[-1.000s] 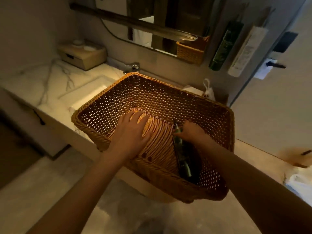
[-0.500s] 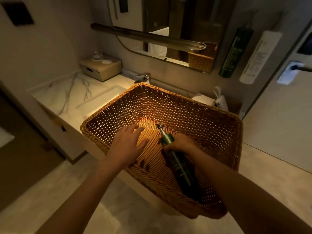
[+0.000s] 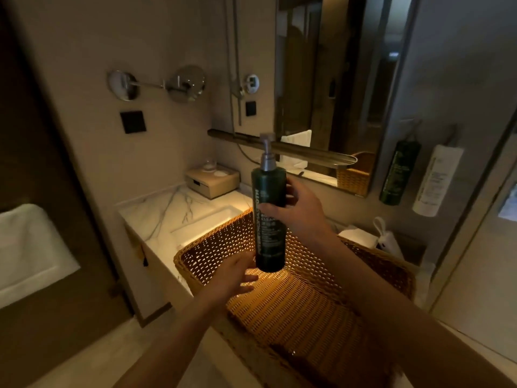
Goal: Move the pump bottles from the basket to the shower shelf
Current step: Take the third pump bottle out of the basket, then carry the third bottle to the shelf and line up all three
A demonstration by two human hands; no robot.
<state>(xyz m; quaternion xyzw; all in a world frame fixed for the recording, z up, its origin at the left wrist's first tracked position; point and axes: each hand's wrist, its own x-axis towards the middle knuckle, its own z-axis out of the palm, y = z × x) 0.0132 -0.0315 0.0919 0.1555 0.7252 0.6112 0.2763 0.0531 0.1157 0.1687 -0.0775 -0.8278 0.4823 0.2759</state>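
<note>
My right hand grips a dark green pump bottle with a grey pump head, held upright above the wicker basket. My left hand hovers with fingers apart just under and left of the bottle's base, over the basket's left rim; whether it touches the bottle I cannot tell. The basket rests on the edge of the marble counter and looks empty inside where its floor shows. Two more bottles, one dark green and one white, hang on the wall at the right.
A mirror with a long shelf bar runs behind the bottle. A beige tissue box sits at the counter's back, beside the sink. A round magnifying mirror juts from the left wall. A white towel lies far left.
My right hand has lifted the green bottle out of the basket and turned it upright. My left hand has risen off the basket floor. The camera has tilted upward.
</note>
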